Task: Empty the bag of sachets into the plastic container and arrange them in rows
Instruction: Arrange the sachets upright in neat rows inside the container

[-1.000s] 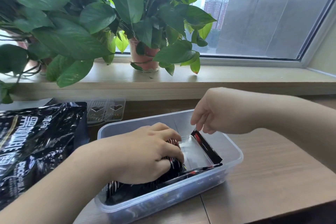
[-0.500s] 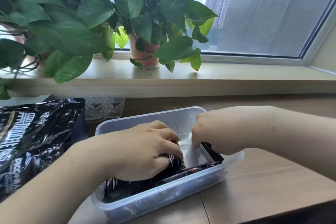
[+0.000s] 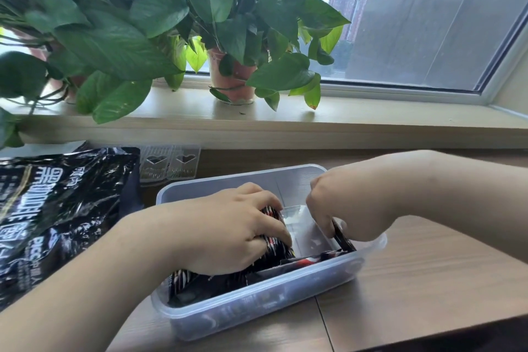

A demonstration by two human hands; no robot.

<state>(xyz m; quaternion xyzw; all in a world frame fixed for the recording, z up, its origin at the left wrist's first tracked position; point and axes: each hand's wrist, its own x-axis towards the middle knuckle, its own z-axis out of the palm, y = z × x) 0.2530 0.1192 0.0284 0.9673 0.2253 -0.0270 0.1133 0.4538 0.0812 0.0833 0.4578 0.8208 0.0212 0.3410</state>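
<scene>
Inside the plastic container on the table, the left hand is curled over a bunch of sachets, keeping them packed toward the left end. The right hand pinches a single sachet at the right end. It stands on edge, with its long axis running across the box from far wall to near wall. There's bare floor between the two, so I'd guess the right hand slots it in. Count: one container, one bag flat on the left, one loose sachet along the near wall. Can't count the bunch.
</scene>
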